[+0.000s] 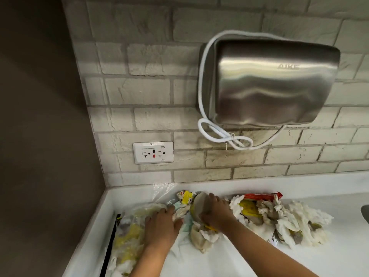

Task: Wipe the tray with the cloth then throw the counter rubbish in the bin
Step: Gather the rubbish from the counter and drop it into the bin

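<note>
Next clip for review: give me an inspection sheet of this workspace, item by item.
Surface: white counter, littered along the back wall.
Job's things: crumpled white tissues and wrappers; tray, cloth and bin not seen.
Clutter: clear plastic bag with yellow scraps; red wrapper.
Hands: left hand pressing on the rubbish; right hand gripping a brown paper wad.
Cables: white cord looped, hanging under the steel hand dryer.
Surroundings: pale brick wall, white socket.

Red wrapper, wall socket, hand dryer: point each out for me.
red wrapper (263,196), head view, middle of its red strip on the rubbish.
wall socket (153,152), head view, centre of the white faceplate.
hand dryer (275,82), head view, middle of the steel cover.
</note>
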Tool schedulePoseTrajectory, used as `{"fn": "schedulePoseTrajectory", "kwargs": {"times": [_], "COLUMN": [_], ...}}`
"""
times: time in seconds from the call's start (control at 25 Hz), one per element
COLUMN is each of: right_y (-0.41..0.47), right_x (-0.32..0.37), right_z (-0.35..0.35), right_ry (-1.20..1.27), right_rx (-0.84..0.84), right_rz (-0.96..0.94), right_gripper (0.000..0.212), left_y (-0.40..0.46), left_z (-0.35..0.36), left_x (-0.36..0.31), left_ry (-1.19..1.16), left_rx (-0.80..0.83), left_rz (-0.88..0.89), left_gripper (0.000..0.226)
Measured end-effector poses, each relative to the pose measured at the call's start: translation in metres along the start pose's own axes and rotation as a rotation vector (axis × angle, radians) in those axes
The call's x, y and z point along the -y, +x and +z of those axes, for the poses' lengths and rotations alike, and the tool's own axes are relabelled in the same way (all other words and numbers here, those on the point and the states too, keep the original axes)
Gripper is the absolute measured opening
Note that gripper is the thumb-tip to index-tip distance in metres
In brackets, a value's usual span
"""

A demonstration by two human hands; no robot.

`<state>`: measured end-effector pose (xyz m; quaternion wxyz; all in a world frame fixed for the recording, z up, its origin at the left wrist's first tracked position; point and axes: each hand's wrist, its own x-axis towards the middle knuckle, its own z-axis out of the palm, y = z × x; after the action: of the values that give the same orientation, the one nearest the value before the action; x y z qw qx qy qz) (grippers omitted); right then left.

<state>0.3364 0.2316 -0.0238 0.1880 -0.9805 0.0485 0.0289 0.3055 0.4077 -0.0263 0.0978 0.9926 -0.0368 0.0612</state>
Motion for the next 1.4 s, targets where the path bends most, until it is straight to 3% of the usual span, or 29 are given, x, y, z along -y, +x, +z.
{"fn": "schedulePoseTrajectory", "kwargs": {"times": [0.12,0.2,0.4,0.56,0.68,0.8,0.88,0.96,1.04,1.12,1.24,1.4], "right_y": [-0.001,-0.003,-0.011,-0.025,-0.038,-0.05,-0.059,-0.069,-0.08,-0.092,-0.111,-0.142], "right_x": [0.0,0.001,-0.005,-0.021,-0.031,-0.037,-0.042,-0.047,-0.05,-0.053,-0.061,-0.078], "right_z": [0.004,0.002,-0.012,-0.033,-0.049,-0.059,-0.063,-0.065,-0.066,-0.067,-0.065,-0.063], "right_ry": [-0.103,-0.168,-0.064,0.303,0.429,0.472,0.496,0.516,0.539,0.582,0.636,0.833], "right_rx": [-0.071,-0.128,-0.202,-0.264,-0.337,-0.398,-0.414,-0.422,-0.426,-0.416,-0.389,-0.378], "right_rz": [0.009,-0.01,-0.099,-0.131,-0.098,-0.071,-0.045,-0.015,-0.01,-0.006,0.08,0.175], "right_gripper": [0.069,0.067,0.037,0.01,0.006,0.014,0.019,0.018,0.016,0.023,0.044,0.046], "left_y": [0.007,0.01,0.018,0.023,0.026,0.024,0.016,0.008,0.004,-0.001,-0.009,-0.033], "left_z": [0.005,0.01,0.01,-0.006,-0.015,-0.02,-0.024,-0.018,-0.012,-0.015,-0.031,-0.063], "left_x": [0.004,0.001,-0.011,-0.013,-0.008,-0.009,-0.011,-0.008,-0.005,-0.003,-0.002,-0.02], "left_ry": [-0.029,-0.061,0.029,-0.453,-0.735,-0.849,-0.862,-0.656,-0.419,-0.368,-0.499,-0.7], "left_rx": [-0.062,-0.006,0.002,-0.18,-0.294,-0.198,-0.047,0.126,0.175,0.114,-0.115,-0.318], "left_rz": [0.045,0.1,0.126,-0.074,-0.181,-0.186,-0.164,-0.077,0.005,-0.01,-0.051,-0.01], "left_gripper": [0.048,0.053,0.044,0.037,0.033,0.034,0.034,0.054,0.054,0.045,0.041,0.035]}}
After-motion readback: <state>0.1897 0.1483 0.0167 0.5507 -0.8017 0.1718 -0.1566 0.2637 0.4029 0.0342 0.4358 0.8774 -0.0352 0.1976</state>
